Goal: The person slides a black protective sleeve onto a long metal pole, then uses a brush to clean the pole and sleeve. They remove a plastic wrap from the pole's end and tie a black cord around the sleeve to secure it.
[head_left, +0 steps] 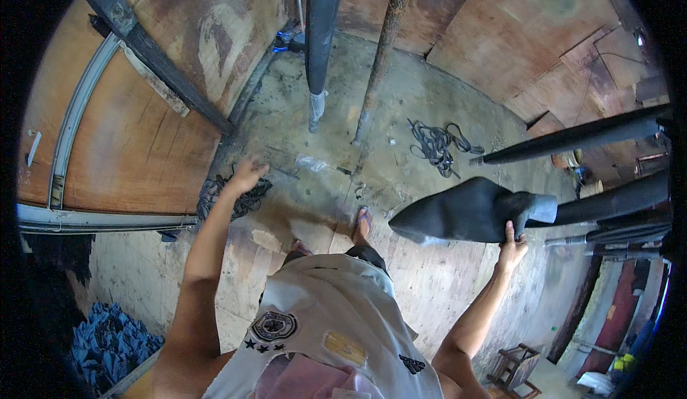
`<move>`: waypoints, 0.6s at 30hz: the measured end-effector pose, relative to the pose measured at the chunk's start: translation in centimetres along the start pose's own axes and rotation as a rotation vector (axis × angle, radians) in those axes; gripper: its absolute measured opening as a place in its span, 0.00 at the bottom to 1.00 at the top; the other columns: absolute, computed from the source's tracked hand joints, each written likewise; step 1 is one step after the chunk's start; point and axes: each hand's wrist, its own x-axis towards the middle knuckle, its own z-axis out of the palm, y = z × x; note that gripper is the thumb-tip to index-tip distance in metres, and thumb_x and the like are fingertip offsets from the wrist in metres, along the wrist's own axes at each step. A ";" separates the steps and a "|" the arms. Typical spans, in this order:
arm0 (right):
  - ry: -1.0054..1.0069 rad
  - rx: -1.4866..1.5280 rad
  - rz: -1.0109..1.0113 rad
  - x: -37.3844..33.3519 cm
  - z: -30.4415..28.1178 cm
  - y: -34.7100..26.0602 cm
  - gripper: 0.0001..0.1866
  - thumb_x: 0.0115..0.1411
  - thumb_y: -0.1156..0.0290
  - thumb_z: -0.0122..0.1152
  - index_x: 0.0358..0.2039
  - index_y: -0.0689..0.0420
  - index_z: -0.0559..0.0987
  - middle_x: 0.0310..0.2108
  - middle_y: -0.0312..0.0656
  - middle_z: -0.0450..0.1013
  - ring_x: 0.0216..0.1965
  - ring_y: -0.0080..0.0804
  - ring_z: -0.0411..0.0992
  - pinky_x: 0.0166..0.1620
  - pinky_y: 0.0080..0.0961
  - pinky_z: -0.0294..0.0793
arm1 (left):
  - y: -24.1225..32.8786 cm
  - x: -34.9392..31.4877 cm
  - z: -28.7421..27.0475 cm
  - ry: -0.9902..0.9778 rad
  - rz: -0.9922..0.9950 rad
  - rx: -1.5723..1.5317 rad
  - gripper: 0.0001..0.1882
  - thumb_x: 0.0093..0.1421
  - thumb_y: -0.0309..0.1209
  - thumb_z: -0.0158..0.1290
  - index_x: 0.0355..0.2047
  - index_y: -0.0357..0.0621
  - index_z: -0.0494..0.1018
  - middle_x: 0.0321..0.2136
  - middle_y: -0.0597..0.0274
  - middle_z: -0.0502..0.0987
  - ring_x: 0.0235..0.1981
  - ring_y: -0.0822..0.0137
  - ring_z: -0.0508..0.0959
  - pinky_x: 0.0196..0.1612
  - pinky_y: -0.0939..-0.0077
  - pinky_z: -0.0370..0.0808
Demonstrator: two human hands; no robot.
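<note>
My right hand (511, 250) grips the edge of a broad, floppy black rubber-like piece (458, 211), close to its grey, tube-like end. The piece hangs out to the left of the hand above the floor, its far end tapering to a point. Out to the left reaches my left hand (248, 175), slightly blurred, with fingers apart and nothing seen in them. Below and beside it is a tangled heap of dark strips (247, 200) on the floor; whether the hand touches it I cannot tell.
Long black-wrapped poles (572, 138) jut in from the right. A black-wrapped post (322, 34) and a rusty pole (379, 62) stand ahead. Coiled black strips (434, 145) lie on the floor. Blue crumpled material (114, 342) is at lower left, a small wooden stool (517, 367) at lower right.
</note>
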 end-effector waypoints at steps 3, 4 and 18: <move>0.021 0.025 0.047 3.2 2.5 2.2 0.14 0.61 0.63 0.71 0.33 0.62 0.82 0.22 0.30 0.71 0.19 0.17 0.60 0.21 0.23 0.56 | -7.7 -2.1 3.7 0.110 0.002 -0.147 0.24 0.64 0.37 0.59 0.54 0.32 0.73 0.46 0.48 0.81 0.47 0.57 0.79 0.52 0.64 0.74; 0.053 0.062 0.094 4.1 3.5 2.6 0.14 0.61 0.63 0.71 0.33 0.62 0.82 0.22 0.31 0.70 0.19 0.17 0.60 0.21 0.23 0.56 | -10.3 -3.4 4.4 0.016 -0.128 -0.189 0.25 0.62 0.36 0.59 0.55 0.32 0.72 0.42 0.50 0.82 0.43 0.58 0.79 0.49 0.63 0.74; -0.026 0.624 -0.355 22.9 26.1 -17.4 0.19 0.60 0.69 0.72 0.46 0.69 0.80 0.40 0.47 0.80 0.35 0.30 0.76 0.35 0.26 0.78 | -17.6 -14.1 18.4 0.295 -0.740 -0.527 0.39 0.60 0.41 0.63 0.64 0.33 0.60 0.41 0.42 0.81 0.33 0.57 0.81 0.33 0.62 0.77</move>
